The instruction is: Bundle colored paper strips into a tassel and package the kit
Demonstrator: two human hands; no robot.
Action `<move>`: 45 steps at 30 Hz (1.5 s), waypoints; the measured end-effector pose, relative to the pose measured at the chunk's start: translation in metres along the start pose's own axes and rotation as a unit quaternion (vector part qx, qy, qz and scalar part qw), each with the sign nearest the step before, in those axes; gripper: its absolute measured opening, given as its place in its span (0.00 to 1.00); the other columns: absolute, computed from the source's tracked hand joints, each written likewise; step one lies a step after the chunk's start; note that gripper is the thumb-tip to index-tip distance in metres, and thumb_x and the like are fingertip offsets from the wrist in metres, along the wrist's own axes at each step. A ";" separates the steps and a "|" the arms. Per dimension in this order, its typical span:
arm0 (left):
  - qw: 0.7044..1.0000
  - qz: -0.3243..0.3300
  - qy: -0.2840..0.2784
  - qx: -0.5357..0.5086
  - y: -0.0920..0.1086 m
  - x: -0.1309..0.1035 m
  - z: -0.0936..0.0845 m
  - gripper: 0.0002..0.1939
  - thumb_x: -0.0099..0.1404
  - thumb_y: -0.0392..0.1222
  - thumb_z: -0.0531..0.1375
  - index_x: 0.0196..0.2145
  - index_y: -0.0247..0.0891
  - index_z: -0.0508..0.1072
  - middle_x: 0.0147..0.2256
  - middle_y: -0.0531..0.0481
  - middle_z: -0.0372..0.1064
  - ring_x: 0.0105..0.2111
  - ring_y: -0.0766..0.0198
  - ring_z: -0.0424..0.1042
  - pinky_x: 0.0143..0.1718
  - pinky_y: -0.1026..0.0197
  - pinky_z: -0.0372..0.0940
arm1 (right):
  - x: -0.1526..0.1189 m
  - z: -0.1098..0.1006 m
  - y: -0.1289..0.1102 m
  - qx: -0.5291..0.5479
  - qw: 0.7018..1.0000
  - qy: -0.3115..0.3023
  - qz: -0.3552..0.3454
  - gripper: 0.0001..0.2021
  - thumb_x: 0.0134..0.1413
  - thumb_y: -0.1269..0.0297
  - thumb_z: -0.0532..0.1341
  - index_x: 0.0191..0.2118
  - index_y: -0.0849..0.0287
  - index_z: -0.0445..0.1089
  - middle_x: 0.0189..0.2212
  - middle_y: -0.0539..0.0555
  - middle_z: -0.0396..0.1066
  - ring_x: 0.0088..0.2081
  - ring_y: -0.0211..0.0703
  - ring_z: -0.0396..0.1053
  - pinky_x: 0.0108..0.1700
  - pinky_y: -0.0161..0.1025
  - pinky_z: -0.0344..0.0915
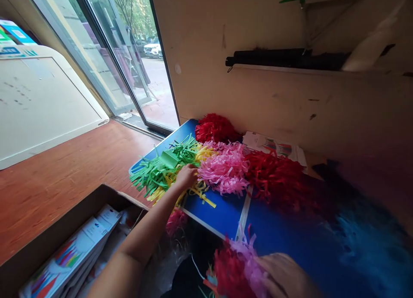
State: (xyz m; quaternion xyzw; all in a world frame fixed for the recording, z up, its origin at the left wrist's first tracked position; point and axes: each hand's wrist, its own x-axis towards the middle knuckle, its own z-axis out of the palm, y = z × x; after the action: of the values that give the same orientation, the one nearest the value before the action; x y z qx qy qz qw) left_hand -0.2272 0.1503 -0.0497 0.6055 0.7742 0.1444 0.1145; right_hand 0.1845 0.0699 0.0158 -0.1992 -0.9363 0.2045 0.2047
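Note:
My left hand (187,176) reaches over the blue table (222,214), its fingers closed on yellow paper tassel strips (201,194). A green tassel bunch (155,173) lies just left of it, and a fluffy pink tassel bunch (224,166) touches its right side. Low in front, my right hand (284,274) is blurred and closed around a bundle of lilac tassel strips (250,263) and red tassel strips (227,268). Its fingertips are partly hidden by the fringe.
Red tassel bunches (215,128) lie at the table's far end and along the wall, by a printed packet (274,145). Blue tassels (371,242) sit dimly at right. A cardboard box (80,203) of flat packets stands lower left. Beyond are a whiteboard (41,95) and glass door (129,65).

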 end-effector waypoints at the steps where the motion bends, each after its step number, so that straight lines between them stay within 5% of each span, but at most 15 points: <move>1: 1.000 -0.002 0.005 -0.005 -0.003 0.000 0.001 0.15 0.69 0.45 0.58 0.50 0.38 0.70 0.51 0.44 0.68 0.46 0.58 0.71 0.47 0.49 0.69 | 0.012 0.000 -0.006 0.009 1.000 -0.022 -0.004 0.15 0.59 0.70 0.59 0.51 0.49 0.71 0.39 0.51 0.79 0.38 0.44 0.77 0.42 0.38 0.70; 6: 0.998 0.014 0.027 -0.052 -0.019 0.002 -0.012 0.13 0.68 0.46 0.58 0.47 0.37 0.71 0.48 0.45 0.70 0.45 0.58 0.71 0.47 0.49 0.68 | 0.048 0.003 -0.019 0.036 0.997 -0.073 -0.008 0.14 0.59 0.70 0.57 0.50 0.54 0.71 0.40 0.54 0.78 0.39 0.45 0.76 0.43 0.40 0.69; 11: 0.982 0.016 0.105 -0.153 -0.029 0.005 -0.030 0.07 0.62 0.43 0.62 0.32 0.38 0.77 0.38 0.46 0.75 0.44 0.57 0.71 0.51 0.52 0.62 | 0.057 0.016 -0.014 0.064 0.992 -0.102 0.026 0.13 0.59 0.70 0.58 0.48 0.55 0.72 0.41 0.54 0.78 0.41 0.46 0.75 0.46 0.42 0.67; 15: 0.946 -0.026 0.186 -0.265 -0.034 0.003 -0.038 0.13 0.58 0.50 0.60 0.31 0.38 0.77 0.33 0.47 0.75 0.34 0.59 0.72 0.38 0.58 0.64 | 0.077 0.029 -0.009 0.120 0.986 -0.102 0.048 0.12 0.59 0.69 0.59 0.48 0.55 0.72 0.44 0.55 0.77 0.46 0.47 0.73 0.52 0.44 0.65; 21: 0.900 -0.052 0.215 -0.375 -0.027 -0.006 -0.048 0.18 0.54 0.55 0.60 0.31 0.36 0.74 0.28 0.49 0.74 0.26 0.64 0.69 0.29 0.63 0.62 | 0.171 0.064 0.008 0.222 0.974 -0.030 0.021 0.20 0.56 0.66 0.60 0.55 0.61 0.68 0.56 0.62 0.68 0.59 0.52 0.63 0.63 0.50 0.55; 24: 0.900 -0.041 0.203 -0.384 -0.017 -0.011 -0.052 0.20 0.57 0.56 0.58 0.35 0.35 0.73 0.29 0.49 0.73 0.27 0.63 0.71 0.30 0.63 0.64 | 0.225 0.093 0.015 0.344 0.934 -0.032 0.092 0.28 0.51 0.67 0.64 0.59 0.63 0.64 0.62 0.64 0.60 0.64 0.54 0.54 0.66 0.52 0.49; 27: 0.910 -0.027 0.188 -0.369 -0.009 -0.018 -0.053 0.27 0.59 0.57 0.56 0.50 0.36 0.68 0.37 0.45 0.74 0.33 0.60 0.75 0.34 0.60 0.67 | 0.258 0.119 0.016 0.412 0.898 -0.055 0.145 0.34 0.51 0.65 0.65 0.63 0.63 0.57 0.57 0.65 0.65 0.57 0.55 0.65 0.55 0.49 0.64; 30: 0.932 -0.013 0.176 -0.316 -0.003 -0.026 -0.052 0.38 0.54 0.55 0.63 0.59 0.42 0.60 0.49 0.41 0.71 0.41 0.56 0.75 0.38 0.56 0.69 | 0.266 0.137 0.012 0.447 0.878 -0.091 0.144 0.30 0.52 0.63 0.65 0.61 0.59 0.60 0.41 0.56 0.75 0.42 0.47 0.74 0.43 0.42 0.70; 34: 0.962 -0.016 0.194 -0.191 0.006 -0.036 -0.050 0.34 0.48 0.43 0.68 0.54 0.43 0.68 0.52 0.40 0.69 0.50 0.46 0.69 0.51 0.43 0.61 | 0.259 0.151 0.009 0.461 0.867 -0.103 0.157 0.25 0.46 0.61 0.69 0.51 0.60 0.69 0.34 0.51 0.73 0.37 0.45 0.71 0.40 0.40 0.67; 39: 0.967 -0.034 0.251 -0.039 0.015 -0.037 -0.060 0.08 0.51 0.35 0.62 0.31 0.42 0.77 0.41 0.42 0.75 0.52 0.40 0.65 0.59 0.33 0.40 | 0.255 0.158 0.017 0.463 0.863 -0.079 0.187 0.34 0.37 0.64 0.73 0.55 0.55 0.68 0.41 0.51 0.72 0.43 0.47 0.69 0.44 0.40 0.66; 42: 0.955 -0.043 0.293 0.012 0.018 -0.030 -0.082 0.08 0.59 0.36 0.56 0.31 0.41 0.76 0.36 0.42 0.77 0.45 0.45 0.71 0.57 0.37 0.46 | 0.256 0.155 0.023 0.472 0.849 -0.047 0.233 0.40 0.39 0.63 0.72 0.62 0.54 0.60 0.51 0.56 0.68 0.48 0.51 0.68 0.43 0.41 0.68; 45: 0.937 -0.046 0.345 0.038 0.031 -0.017 -0.114 0.13 0.63 0.38 0.53 0.40 0.37 0.76 0.40 0.40 0.76 0.41 0.49 0.72 0.51 0.46 0.56 | 0.258 0.151 0.027 0.502 0.820 -0.049 0.270 0.37 0.49 0.58 0.66 0.65 0.56 0.55 0.49 0.60 0.70 0.42 0.49 0.72 0.31 0.38 0.69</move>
State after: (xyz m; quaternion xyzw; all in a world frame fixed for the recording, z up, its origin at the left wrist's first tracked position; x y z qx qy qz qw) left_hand -0.2348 0.1315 0.0677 0.4863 0.7979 0.3098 -0.1759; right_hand -0.0935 0.1644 -0.0443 -0.3030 -0.6214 0.7028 0.1674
